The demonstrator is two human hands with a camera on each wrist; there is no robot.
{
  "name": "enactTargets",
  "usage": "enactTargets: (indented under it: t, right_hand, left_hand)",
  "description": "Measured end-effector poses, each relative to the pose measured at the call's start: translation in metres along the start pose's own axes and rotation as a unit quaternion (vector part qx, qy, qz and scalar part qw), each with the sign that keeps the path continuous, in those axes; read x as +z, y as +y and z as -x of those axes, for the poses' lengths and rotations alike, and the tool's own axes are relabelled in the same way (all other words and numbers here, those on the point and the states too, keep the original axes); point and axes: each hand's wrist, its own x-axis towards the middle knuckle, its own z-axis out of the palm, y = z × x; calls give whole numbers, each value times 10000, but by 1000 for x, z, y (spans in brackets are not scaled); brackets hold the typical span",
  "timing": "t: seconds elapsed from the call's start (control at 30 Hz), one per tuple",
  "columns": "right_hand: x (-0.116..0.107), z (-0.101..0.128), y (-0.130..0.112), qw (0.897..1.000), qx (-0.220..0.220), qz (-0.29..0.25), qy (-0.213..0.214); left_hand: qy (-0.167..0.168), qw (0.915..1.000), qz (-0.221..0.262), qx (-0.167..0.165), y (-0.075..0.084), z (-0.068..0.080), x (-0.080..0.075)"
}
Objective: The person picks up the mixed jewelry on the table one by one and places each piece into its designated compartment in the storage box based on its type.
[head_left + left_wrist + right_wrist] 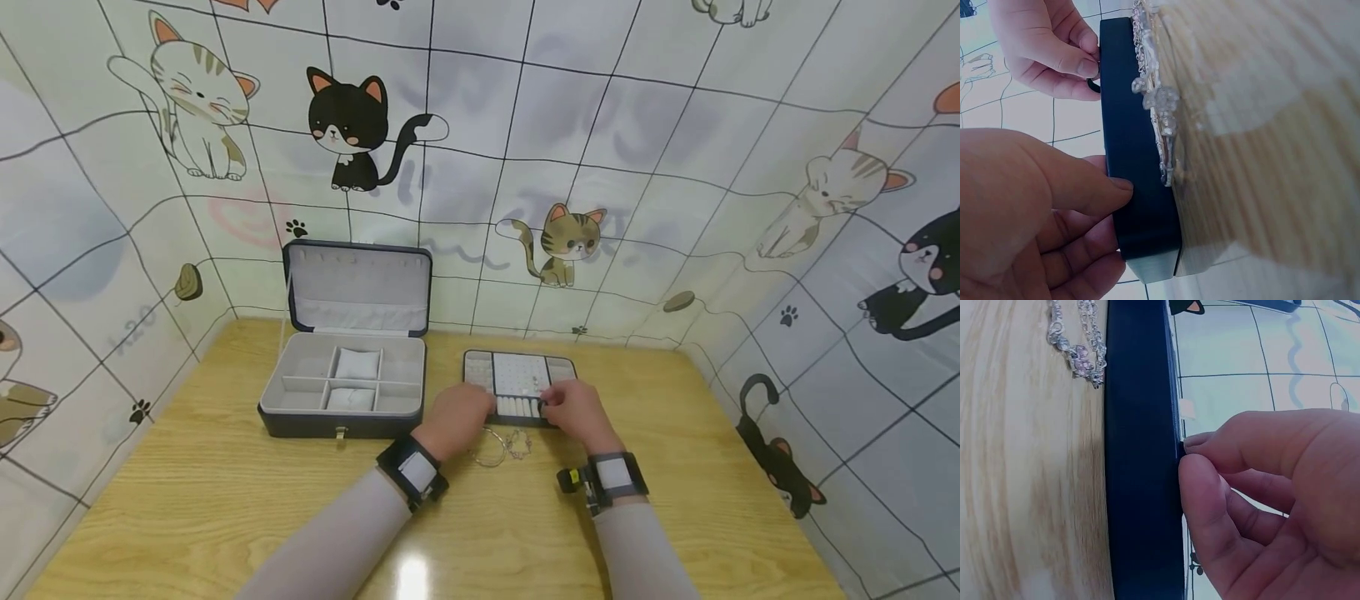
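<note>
A shallow dark-sided jewelry tray (521, 372) with a pale lining lies on the table, ring rolls (516, 407) along its front. My left hand (461, 417) grips its front left corner, and in the left wrist view the thumb (1094, 194) lies on the dark side wall. At the front right of the tray, my right hand (577, 412) pinches a small black ring (1093, 85) between thumb and forefinger, at the end of the ring rolls. The fingertips mostly hide the ring. Small earrings (536, 381) sit on the tray's middle panel.
A silver bangle (489, 463) and a chain bracelet with clear beads (518, 444) lie in front of the tray. To the left stands an open jewelry box (341, 425) with its lid up and two pale cushions (357, 364) inside. Cat-printed cloth (480, 183) surrounds the wooden table (225, 500).
</note>
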Motion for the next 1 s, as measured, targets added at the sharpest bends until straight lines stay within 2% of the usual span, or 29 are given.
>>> enactTargets:
  t: [0.4, 0.67, 0.8, 1.0]
  right_hand:
    - [6, 0, -7, 9981, -344, 449, 229]
    - [7, 1, -6, 9989, -236, 360, 172]
    - [3, 1, -3, 9998, -133, 140, 71]
    - [1, 0, -1, 9999, -53, -95, -10]
  left_hand:
    - [121, 9999, 44, 13, -2, 1, 0]
    - [32, 10000, 38, 0, -1, 2, -2]
    - [-41, 10000, 81, -7, -2, 0, -1]
    - [35, 9999, 109, -4, -3, -1, 0]
